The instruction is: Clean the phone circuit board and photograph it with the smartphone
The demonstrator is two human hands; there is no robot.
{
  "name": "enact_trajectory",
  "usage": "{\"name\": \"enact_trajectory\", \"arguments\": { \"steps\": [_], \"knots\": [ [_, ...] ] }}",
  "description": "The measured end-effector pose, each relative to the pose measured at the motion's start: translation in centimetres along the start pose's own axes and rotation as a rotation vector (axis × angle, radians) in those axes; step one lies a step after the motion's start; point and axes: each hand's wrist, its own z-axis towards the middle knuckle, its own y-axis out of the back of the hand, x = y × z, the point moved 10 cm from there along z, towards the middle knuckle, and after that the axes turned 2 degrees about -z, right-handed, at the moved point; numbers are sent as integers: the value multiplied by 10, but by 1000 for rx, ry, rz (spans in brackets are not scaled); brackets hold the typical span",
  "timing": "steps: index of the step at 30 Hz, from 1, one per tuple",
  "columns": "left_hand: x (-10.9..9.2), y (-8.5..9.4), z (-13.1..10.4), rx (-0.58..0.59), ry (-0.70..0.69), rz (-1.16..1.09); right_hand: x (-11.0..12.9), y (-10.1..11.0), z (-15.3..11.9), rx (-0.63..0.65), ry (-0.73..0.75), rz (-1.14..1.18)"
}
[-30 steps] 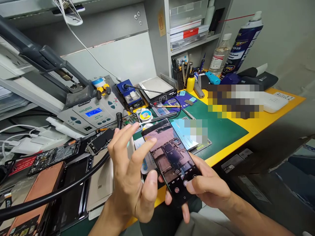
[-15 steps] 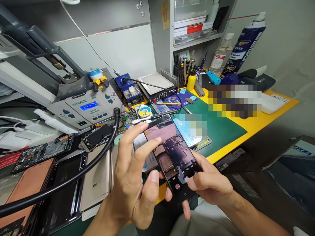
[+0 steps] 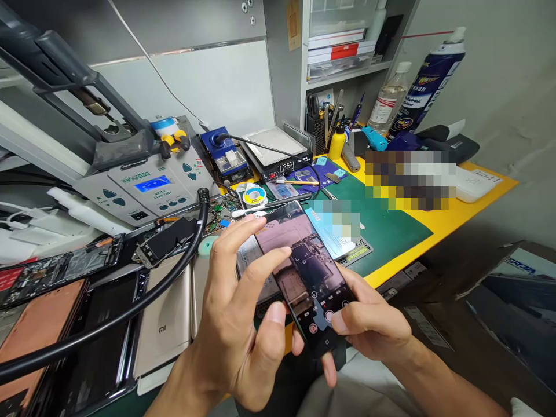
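Note:
A black smartphone (image 3: pixel 310 278) is tilted over the front edge of the bench, its screen showing a camera view of a circuit board. My right hand (image 3: pixel 373 321) grips its lower end, the thumb on the glass near the round shutter button and fingers underneath. My left hand (image 3: pixel 247 313) is at the phone's left side, fingers apart, with the index fingertip at the screen's left part and another finger by the upper left corner. What lies behind the phone is partly hidden.
A black hose (image 3: pixel 130 310) crosses the left side over phone parts and a gold phone back (image 3: pixel 163 318). The rework station (image 3: pixel 152 191) stands behind. A solder spool (image 3: pixel 254 197) and a blue packet (image 3: pixel 325 231) lie on the green mat (image 3: pixel 391 231).
The head view has shifted slightly. My left thumb and index finger have moved a little to the right, and a focus mark now shows on the phone's screen.

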Motion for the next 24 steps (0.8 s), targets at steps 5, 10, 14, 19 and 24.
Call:
{"name": "enact_trajectory", "arguments": {
  "steps": [5, 10, 14, 19, 24],
  "knots": [
    [-7, 4, 0, -29, 4, 11, 1, 3, 0, -18, 22, 3],
    [-24, 12, -6, -80, -86, 70, -3, 6, 0, -21, -8, -15],
    [-31, 7, -11, -44, -172, 56, -2, 7, 1, -37, 18, -26],
    [-30, 4, -13, -63, -156, 43, -1, 7, 1, -59, 20, -37],
    [-29, 5, -10, -69, -131, 68, -3, 9, 0, -69, -7, -49]
  ]
}}
